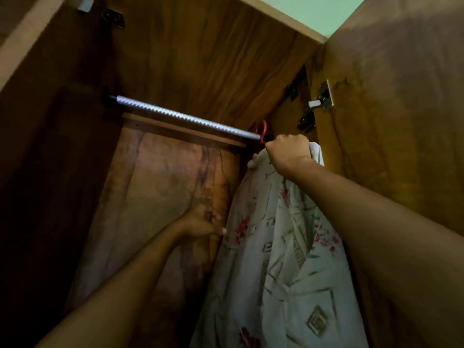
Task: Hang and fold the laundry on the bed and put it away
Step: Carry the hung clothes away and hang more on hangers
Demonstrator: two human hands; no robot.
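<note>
**Fig. Hanging a flowered shirt on the wardrobe rail.**
The fingers of the right hand (288,153) are curled tight round the neck of the flowered shirt (276,259), just under the red hanger (262,129), whose hook appears looped over the far right end of the rail (180,116). The left hand (203,223), lower and to the left, has bent fingers at the shirt's left edge; whether they pinch the cloth cannot be told. Risks: the hook sits at the rail's very end, near the door hinge (324,96), so an early release could drop it, and a sideways pull from the left could drag the shirt off the hanger.
</note>
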